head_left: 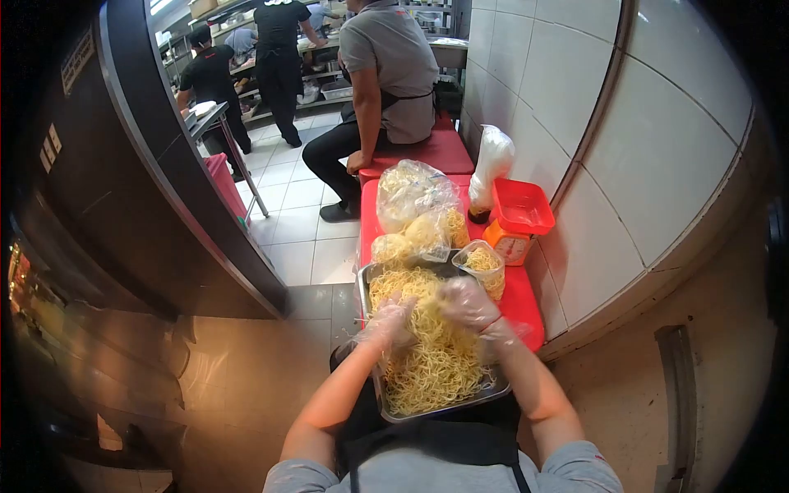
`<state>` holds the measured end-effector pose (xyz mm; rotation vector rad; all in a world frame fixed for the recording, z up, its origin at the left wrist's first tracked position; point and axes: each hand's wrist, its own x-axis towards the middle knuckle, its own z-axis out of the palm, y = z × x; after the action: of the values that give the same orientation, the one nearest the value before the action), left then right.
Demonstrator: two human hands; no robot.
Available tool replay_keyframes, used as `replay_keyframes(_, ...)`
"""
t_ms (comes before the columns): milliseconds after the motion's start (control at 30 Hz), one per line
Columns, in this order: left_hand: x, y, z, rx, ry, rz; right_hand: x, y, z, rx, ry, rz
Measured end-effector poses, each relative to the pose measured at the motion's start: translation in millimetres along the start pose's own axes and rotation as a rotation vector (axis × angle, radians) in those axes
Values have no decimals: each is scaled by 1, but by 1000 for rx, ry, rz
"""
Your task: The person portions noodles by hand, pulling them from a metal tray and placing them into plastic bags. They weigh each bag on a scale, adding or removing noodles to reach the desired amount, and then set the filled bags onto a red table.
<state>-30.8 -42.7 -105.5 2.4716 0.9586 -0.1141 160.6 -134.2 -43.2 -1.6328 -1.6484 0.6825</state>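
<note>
Metal tray (386, 404) of yellow noodles (431, 353) sits on the red counter (526, 308), long axis running away from the person. Left hand (388, 322) and right hand (468, 304), both gloved, fingers loosely curled, grasping noodle strands at the heap's far end.

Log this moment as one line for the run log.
left hand: gloved, in noodles | right hand: gloved, on noodles | metal tray | bagged noodles, scale behind

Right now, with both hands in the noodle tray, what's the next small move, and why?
Probably close the right hand on a small bunch of noodles and lift it toward the open bag beside the tray. Both gloved hands, the left hand too, rest on the heap, the bag already holds some noodles, and the scale stands just beyond it.
</note>
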Motion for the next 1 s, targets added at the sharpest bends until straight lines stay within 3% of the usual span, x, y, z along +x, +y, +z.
replay_keyframes(33,1,0,-1,-28,15,8,6,-10,-10,-86,162,-135)
replay_keyframes(67,1,0,-2,-56,29,15,-1,-50,-37,88,169,-196)
replay_keyframes(100,2,1,-1,-83,43,23,-3,-78,-59,165,199,-176)
replay_keyframes(133,0,2,5,-49,193,44,-6,-99,-74,242,230,-157)
replay_keyframes(233,32,-20,30,152,8,33,-11,-139,-92,457,573,-232)
replay_keyframes(333,23,-6,-2,-354,109,-248,-10,-134,-88,406,462,-35)
replay_keyframes(433,16,5,-45,-307,426,89,-7,-84,-68,-260,215,-147)
replay_keyframes(533,-20,55,-128,-409,339,215,-3,-36,-37,-457,-66,-34)
replay_keyframes(567,-27,71,-154,-466,254,241,-3,-36,-34,-450,-126,32)
replay_keyframes(633,-37,87,-191,-586,328,404,-4,-35,-30,-438,-243,168)
replay_keyframes(700,-65,119,-233,-519,463,367,-9,-30,-37,-339,-204,44)
replay_keyframes(733,-55,113,-237,-757,416,429,-12,-33,-39,-270,-151,33)
replay_keyframes(767,-59,119,-252,-671,358,411,-14,-34,-41,-201,-97,21)
replay_keyframes(833,-34,109,-241,-713,314,505,-14,-24,-48,-335,-167,109)
replay_keyframes(900,-30,110,-221,-333,427,301,-17,-8,-48,-438,-199,147)
replay_keyframes(933,-29,114,-222,-198,151,106,-24,3,-42,-472,-193,143)
replay_keyframes(967,6,92,-185,27,142,198,-30,15,-34,-505,-187,141)
replay_keyframes(1000,50,51,-130,-45,-13,249,-36,28,-20,-425,-288,165)
